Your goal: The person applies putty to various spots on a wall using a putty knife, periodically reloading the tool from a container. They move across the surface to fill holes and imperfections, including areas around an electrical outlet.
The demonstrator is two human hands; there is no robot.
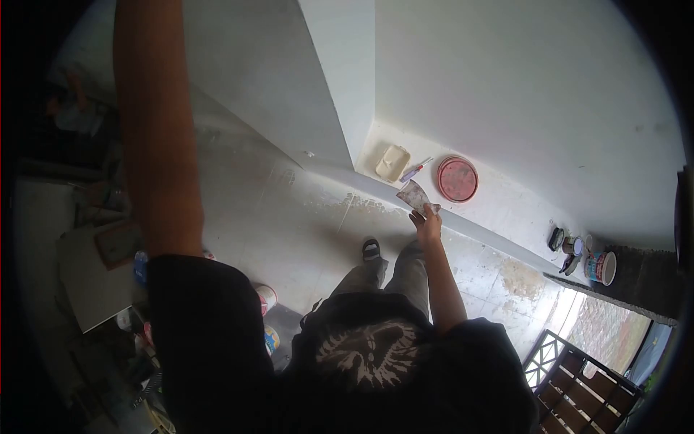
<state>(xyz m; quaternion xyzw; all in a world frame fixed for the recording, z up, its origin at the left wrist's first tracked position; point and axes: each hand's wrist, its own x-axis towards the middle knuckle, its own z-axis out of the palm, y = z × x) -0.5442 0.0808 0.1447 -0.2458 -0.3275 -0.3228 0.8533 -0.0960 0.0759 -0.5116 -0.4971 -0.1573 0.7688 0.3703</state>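
Observation:
My right hand (429, 226) is closed around one end of a thin, flat, stained plate (414, 197), greyish with brown blotches, like a filler scraper. The plate overlaps the edge of a white ledge (499, 220) in this view. Just beyond it on the ledge lie a round red lid (457, 179) with smears on it, a screwdriver (417, 169) with a purple-and-red handle, and a cream rectangular tray (392, 163). My left arm (160, 145) reaches up past the top of the view, so my left hand is out of sight.
Pale walls (506, 79) rise above the ledge, with a protruding corner. Tins and a printed bucket (600, 267) stand farther along at right. Buckets (265, 298) and a board (97, 271) are at left on the floor. A slatted gate (585, 387) is lower right; a person (76, 112) is far left.

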